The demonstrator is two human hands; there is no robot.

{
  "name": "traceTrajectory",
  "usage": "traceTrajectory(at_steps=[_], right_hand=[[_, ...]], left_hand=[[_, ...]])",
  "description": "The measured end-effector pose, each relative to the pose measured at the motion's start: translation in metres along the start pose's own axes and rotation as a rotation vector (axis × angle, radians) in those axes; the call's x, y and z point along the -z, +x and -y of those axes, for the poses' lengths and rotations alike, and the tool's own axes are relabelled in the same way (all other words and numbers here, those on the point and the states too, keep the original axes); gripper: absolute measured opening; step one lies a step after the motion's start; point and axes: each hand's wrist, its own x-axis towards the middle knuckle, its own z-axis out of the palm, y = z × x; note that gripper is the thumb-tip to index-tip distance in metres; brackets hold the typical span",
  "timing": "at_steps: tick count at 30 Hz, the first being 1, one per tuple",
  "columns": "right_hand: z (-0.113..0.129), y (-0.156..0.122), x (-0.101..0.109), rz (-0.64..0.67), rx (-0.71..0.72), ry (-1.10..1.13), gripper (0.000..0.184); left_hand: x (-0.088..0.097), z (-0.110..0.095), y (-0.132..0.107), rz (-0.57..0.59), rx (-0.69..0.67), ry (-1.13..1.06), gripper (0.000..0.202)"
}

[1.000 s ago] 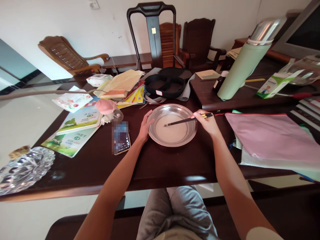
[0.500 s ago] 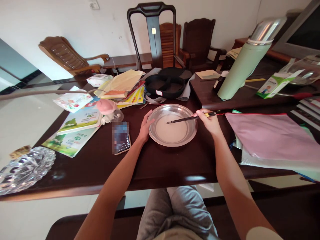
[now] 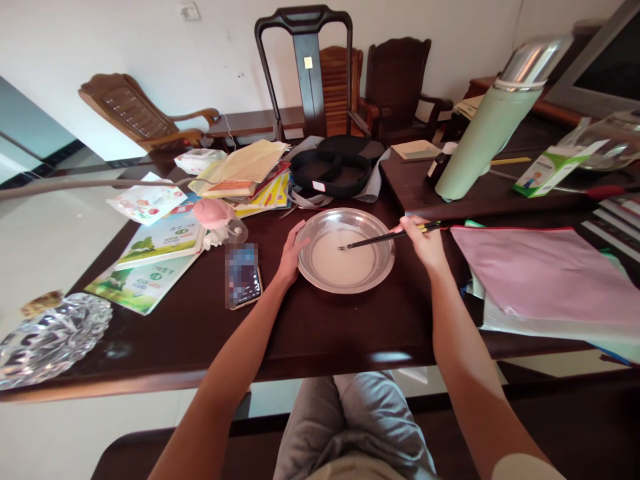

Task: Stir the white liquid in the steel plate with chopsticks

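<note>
A round metal bowl (image 3: 345, 283) stands on the dark table, with a cloudy, whitish liquid (image 3: 340, 270) in it. My left hand (image 3: 291, 253) grips the bowl's left side, thumb over the rim and fingers along the outside. In my right hand (image 3: 419, 239), at the bowl's right, is a pair of black chopsticks (image 3: 373, 239) with gold bands near the upper end. The chopsticks slant down leftward over the bowl, and their tips are at the liquid near the middle. Whether the tips dip under the surface I cannot tell.
Left of the bowl lie a phone (image 3: 243, 275), a pink-capped bottle (image 3: 217, 217), books (image 3: 160, 237) and a crystal dish (image 3: 60, 340). A black case (image 3: 330, 170) sits behind. At right are a green thermos (image 3: 493, 133) and a pink pouch (image 3: 545, 273).
My right hand and the chopsticks have shifted slightly to the right, so the tips are a little further right in the bowl. The left hand and bowl stay put.
</note>
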Motion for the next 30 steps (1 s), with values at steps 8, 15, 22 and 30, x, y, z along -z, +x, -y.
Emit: traceTrajectory(at_steps=[8,15,22,30], right_hand=[[0.004,-0.001,-0.007,0.171,-0.024,0.008,0.056],[-0.005,0.003,0.004,-0.057,-0.02,0.005,0.057],[0.001,-0.001,-0.007,0.169,-0.018,0.014,0.055],[-0.007,0.002,0.007,-0.083,-0.042,0.041,0.054]], left_hand=[[0.0,0.001,0.0,0.012,-0.018,0.016,0.067],[0.001,0.002,0.0,0.002,-0.017,0.015,0.066],[0.001,0.003,0.002,0.014,-0.032,0.025,0.066],[0.0,0.001,-0.001,0.002,-0.008,-0.015,0.066]])
